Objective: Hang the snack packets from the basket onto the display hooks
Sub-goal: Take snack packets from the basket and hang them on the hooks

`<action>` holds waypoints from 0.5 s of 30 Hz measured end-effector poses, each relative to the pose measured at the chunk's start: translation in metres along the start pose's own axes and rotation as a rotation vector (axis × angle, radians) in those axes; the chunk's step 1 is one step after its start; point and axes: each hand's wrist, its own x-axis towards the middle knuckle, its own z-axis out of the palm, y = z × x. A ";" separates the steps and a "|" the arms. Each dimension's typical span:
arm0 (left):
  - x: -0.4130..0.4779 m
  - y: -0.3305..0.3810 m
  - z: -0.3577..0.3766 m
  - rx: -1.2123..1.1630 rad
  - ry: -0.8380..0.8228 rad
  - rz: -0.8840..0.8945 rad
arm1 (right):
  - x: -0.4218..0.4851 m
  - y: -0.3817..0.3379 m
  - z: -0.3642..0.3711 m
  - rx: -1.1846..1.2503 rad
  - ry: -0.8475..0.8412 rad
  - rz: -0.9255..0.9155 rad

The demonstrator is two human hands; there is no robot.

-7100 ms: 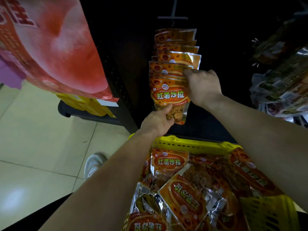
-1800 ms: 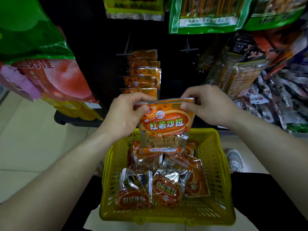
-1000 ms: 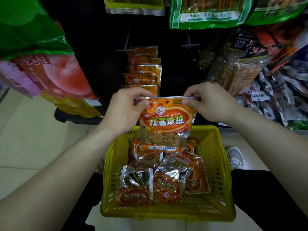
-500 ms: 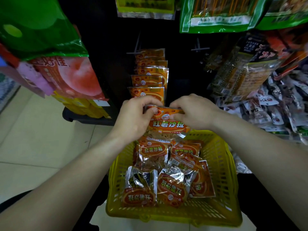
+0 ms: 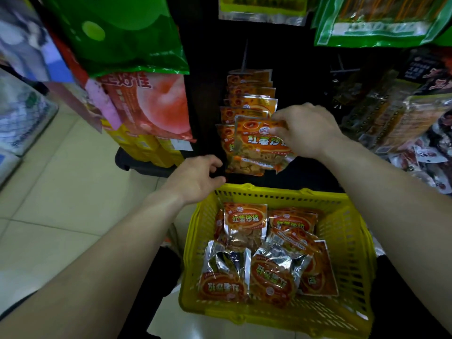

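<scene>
Hanging step: right hand (image 5: pixel 305 130) pinches a packet (image 5: pixel 259 148) mid-frame, left hand (image 5: pixel 195 177) loose, empty; next, thread it onto the hook (image 5: pixel 245 55).

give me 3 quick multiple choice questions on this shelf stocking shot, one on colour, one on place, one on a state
1. What colour is the basket?
A. red
B. yellow
C. blue

2. Where is the packet that the right hand pinches?
A. in the basket
B. in front of the hanging packets
C. on the floor

3. What does the left hand hold?
A. a packet
B. the basket rim
C. nothing

Answers:
1 B, its rim and mesh walls are yellow.
2 B, it is raised against the hung row, above the basket.
3 C, its loosely curled fingers are free beside the packet's lower corner.
</scene>
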 end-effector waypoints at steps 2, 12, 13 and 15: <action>0.000 -0.009 0.001 0.012 -0.021 -0.038 | 0.008 -0.006 0.013 -0.033 -0.004 0.008; 0.023 -0.012 0.042 0.080 -0.056 -0.091 | 0.058 -0.024 0.076 -0.156 0.038 0.005; 0.027 -0.009 0.047 0.088 -0.061 -0.087 | 0.063 -0.024 0.079 -0.152 0.047 0.009; 0.036 -0.004 0.053 0.098 -0.081 -0.084 | 0.071 -0.021 0.084 -0.115 0.041 0.010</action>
